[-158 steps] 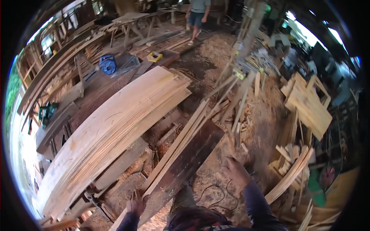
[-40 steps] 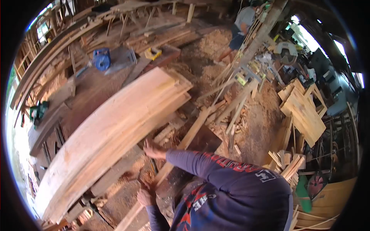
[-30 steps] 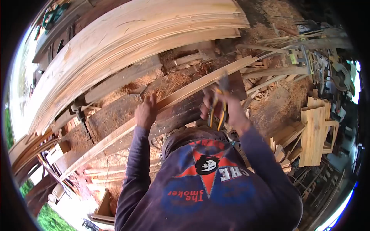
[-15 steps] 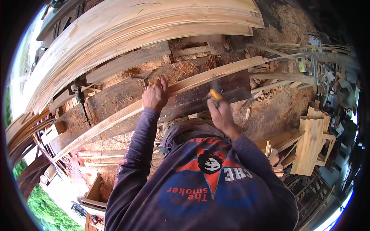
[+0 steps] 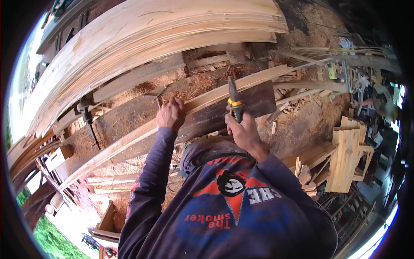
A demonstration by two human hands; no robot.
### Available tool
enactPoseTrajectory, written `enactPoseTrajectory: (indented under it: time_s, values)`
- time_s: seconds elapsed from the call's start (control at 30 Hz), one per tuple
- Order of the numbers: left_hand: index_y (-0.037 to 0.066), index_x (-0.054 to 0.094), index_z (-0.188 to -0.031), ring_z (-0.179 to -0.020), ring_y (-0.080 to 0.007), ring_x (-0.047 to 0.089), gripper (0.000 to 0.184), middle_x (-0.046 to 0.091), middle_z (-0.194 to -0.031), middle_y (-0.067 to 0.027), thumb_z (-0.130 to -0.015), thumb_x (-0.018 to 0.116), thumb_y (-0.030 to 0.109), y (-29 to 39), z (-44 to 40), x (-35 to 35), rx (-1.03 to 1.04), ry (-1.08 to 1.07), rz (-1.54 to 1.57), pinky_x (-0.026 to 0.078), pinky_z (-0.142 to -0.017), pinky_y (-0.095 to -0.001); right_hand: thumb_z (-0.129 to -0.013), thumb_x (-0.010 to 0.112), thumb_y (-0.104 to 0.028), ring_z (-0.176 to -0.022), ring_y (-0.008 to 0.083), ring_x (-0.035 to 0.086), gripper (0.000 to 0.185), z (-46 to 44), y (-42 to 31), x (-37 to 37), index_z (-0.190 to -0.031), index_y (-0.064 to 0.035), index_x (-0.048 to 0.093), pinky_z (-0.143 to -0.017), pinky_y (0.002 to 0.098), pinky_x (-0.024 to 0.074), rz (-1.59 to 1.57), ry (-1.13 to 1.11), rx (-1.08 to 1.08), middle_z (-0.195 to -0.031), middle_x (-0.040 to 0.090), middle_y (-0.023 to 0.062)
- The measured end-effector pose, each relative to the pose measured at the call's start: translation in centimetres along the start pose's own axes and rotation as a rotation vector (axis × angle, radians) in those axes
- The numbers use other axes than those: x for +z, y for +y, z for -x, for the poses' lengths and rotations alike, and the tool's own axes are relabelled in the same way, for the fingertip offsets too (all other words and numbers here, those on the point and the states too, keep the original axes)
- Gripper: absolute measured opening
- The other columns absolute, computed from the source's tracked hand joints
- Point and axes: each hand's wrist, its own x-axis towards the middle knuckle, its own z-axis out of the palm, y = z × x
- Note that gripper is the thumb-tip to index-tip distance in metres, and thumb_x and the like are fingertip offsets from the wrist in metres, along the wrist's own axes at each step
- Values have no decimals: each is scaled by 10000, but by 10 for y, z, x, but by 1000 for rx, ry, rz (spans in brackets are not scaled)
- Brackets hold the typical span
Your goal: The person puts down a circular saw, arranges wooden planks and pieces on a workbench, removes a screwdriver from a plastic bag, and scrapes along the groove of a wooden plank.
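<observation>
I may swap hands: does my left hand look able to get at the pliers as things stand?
Likely yes: your left hand is on the wooden strip nearby, with nothing visible standing between it and the pliers, though your right hand grips them.

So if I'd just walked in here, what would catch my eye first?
Probably the big stack of pale boards sweeping across the top of the view. Next, the yellow-and-black-handled pliers in the person's right hand, seen across the long wooden strip, where the left hand rests. Below, a red star stands out on the dark shirt.
</observation>
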Motion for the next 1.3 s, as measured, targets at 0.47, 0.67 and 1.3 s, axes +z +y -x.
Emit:
enactPoseTrajectory:
  time_s: [0.47,0.67,1.3]
  values:
    - [46,669,-836,-761,-452,682,342,696,-835,-249,-962,473,298,-9,-1,13,54,12,-33,550,-687,-546,-926,606,-215,-540,154,608,252,-29,51,-27,-1022,18,624,-476,307,490,107,341,-451,-740,652,85]
    - [71,674,-833,-790,-452,683,337,698,-859,-251,-967,479,312,-5,1,12,-6,17,-96,542,-699,-554,-884,618,-202,-549,201,651,248,-26,41,-61,-906,43,587,-534,346,522,-124,18,63,-656,632,108]
    - [26,724,-894,-831,-470,689,514,700,-859,-276,-1011,365,375,171,-43,81,38,-103,-6,553,-806,-550,-930,646,-221,-860,463,666,273,-111,98,-232,-1061,16,615,-701,488,522,292,490,-70,-903,685,267]
